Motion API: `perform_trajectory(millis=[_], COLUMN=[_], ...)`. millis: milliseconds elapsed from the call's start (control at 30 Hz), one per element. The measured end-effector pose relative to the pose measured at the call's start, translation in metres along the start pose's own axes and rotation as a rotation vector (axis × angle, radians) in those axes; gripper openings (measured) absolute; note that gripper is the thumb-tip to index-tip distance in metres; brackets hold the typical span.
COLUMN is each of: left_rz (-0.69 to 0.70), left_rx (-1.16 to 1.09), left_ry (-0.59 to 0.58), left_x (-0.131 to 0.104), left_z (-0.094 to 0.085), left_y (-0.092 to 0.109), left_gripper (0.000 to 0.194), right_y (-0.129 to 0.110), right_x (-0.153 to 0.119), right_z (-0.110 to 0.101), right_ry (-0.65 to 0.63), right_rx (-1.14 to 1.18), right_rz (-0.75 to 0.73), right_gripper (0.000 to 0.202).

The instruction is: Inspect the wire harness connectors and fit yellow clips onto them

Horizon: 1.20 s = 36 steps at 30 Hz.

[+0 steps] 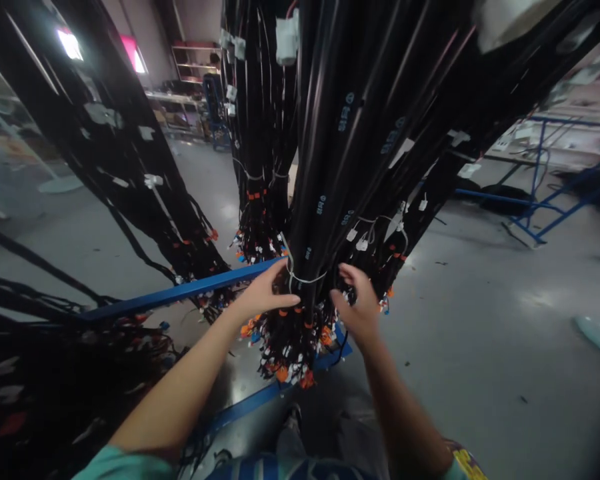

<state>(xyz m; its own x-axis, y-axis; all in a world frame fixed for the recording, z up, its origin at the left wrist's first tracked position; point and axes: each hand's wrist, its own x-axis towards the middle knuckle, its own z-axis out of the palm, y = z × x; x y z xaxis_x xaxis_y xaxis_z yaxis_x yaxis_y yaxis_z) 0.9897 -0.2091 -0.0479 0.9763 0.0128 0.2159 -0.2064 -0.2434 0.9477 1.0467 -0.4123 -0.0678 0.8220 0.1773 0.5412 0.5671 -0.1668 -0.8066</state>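
A thick bundle of black sleeved cables (325,153) hangs in front of me, with blue printing along its sleeves. Around its lower part runs a pale tie (307,280) with a loose end sticking up on the left. My left hand (267,290) lies against the bundle's left side, thumb stretched across the front just below the tie. On the right side my right hand (357,300) is held with thumb and fingers apart, close to the bundle; whether it touches is unclear. Below both hands hang many orange, white and blue connectors (295,360).
More cable bundles hang at the left (130,147), behind (260,133) and at the right (410,200). A blue metal bar (195,288) crosses at the left of the bundle. Farther right stands a blue frame (540,180) on the grey floor (480,347). Shelves (195,63) stand at the back.
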Motion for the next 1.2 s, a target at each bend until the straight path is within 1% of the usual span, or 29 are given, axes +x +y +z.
perform_trajectory(millis=[33, 67, 100, 167, 233, 300, 367, 400, 467, 533, 600, 700, 833, 967, 1067, 1200], left_rz=[0.009, 0.013, 0.014, 0.012, 0.023, 0.043, 0.076, 0.089, 0.094, 0.069, 0.054, 0.069, 0.034, 0.06, 0.043, 0.018], left_rx=[0.048, 0.091, 0.124, 0.148, 0.128, 0.099, 0.1, 0.115, 0.172, 0.225, 0.244, 0.276, 0.353, 0.315, 0.301, 0.291], left_ry=[0.003, 0.02, 0.043, 0.069, 0.064, 0.048, 0.041, 0.057, 0.135, 0.234, 0.309, 0.375, 0.428, 0.496, 0.523, 0.554], left_x=[0.005, 0.01, 0.015, 0.023, 0.028, 0.031, 0.033, 0.034, 0.035, 0.036, 0.037, 0.038, 0.037, 0.035, 0.035, 0.035], left_z=[0.005, 0.008, 0.011, 0.014, 0.014, 0.016, 0.021, 0.024, 0.033, 0.04, 0.043, 0.043, 0.038, 0.036, 0.035, 0.034], left_y=[0.002, 0.004, 0.005, 0.009, 0.011, 0.014, 0.017, 0.018, 0.02, 0.022, 0.026, 0.033, 0.046, 0.059, 0.068, 0.081], left_gripper=[0.071, 0.069, 0.066, 0.061, 0.058, 0.056, 0.062, 0.066, 0.071, 0.068, 0.061, 0.053, 0.052, 0.05, 0.049, 0.048], right_y=[0.001, 0.002, 0.004, 0.006, 0.008, 0.009, 0.01, 0.011, 0.011, 0.011, 0.01, 0.008, 0.01, 0.012, 0.012, 0.01], right_x=[0.0, 0.003, 0.008, 0.017, 0.023, 0.025, 0.024, 0.023, 0.021, 0.019, 0.017, 0.015, 0.01, 0.006, 0.004, 0.002], right_z=[0.008, 0.016, 0.021, 0.025, 0.025, 0.024, 0.028, 0.03, 0.036, 0.04, 0.043, 0.046, 0.053, 0.06, 0.065, 0.07], right_ry=[-0.162, -0.286, -0.377, -0.5, -0.572, -0.565, -0.474, -0.42, -0.336, -0.295, -0.289, -0.293, -0.287, -0.277, -0.274, -0.274], right_rx=[0.073, 0.17, 0.281, 0.485, 0.59, 0.565, 0.465, 0.414, 0.34, 0.314, 0.306, 0.288, 0.269, 0.234, 0.224, 0.224], right_rz=[0.069, 0.145, 0.212, 0.296, 0.306, 0.302, 0.296, 0.283, 0.243, 0.207, 0.202, 0.23, 0.23, 0.224, 0.218, 0.216], right_gripper=[0.044, 0.05, 0.054, 0.056, 0.059, 0.067, 0.075, 0.077, 0.073, 0.065, 0.06, 0.06, 0.061, 0.065, 0.068, 0.065])
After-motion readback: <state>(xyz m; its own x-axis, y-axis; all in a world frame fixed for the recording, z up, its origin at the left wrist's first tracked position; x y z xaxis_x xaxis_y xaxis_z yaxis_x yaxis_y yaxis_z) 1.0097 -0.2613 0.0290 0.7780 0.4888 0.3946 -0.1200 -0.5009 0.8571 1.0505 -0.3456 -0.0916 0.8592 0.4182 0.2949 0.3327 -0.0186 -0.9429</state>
